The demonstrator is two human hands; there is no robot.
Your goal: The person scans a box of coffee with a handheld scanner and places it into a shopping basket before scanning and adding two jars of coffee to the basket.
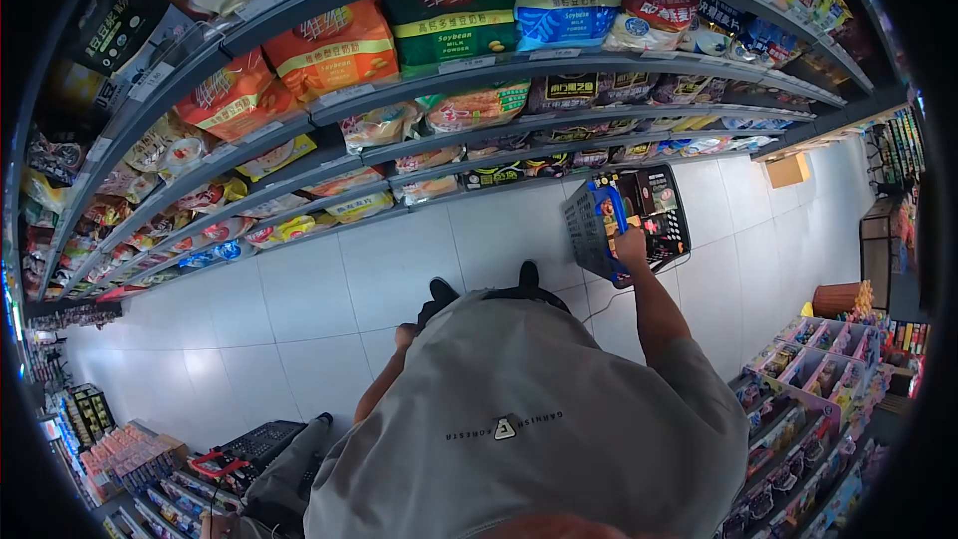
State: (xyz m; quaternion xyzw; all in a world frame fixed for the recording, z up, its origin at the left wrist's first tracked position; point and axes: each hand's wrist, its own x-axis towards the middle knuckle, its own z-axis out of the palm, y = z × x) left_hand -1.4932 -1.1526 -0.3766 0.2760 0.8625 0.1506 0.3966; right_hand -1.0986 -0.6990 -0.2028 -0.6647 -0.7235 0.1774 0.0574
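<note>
My right hand [631, 246] is closed around the blue handle [616, 208] of a black shopping basket [591, 240]. Inside the basket are several dark packages [654, 202], partly covered by the handle and the basket's rim. My left hand [405, 335] hangs low at my left side, beside my dark clothing; its fingers are too small and partly hidden to make out. Ahead of me, the shelf holds green [454, 25], orange [334, 50] and blue [569, 15] bags of soybean milk powder, apart from both hands.
Long curved-looking shelves [479, 68] with price tags run across the front. A brown carton [787, 171] stands on the tiled floor [329, 289] at right. Behind me on the left, another person's leg [289, 469] is near a dark basket [261, 444] with a red handle. Display racks [808, 369] stand behind right.
</note>
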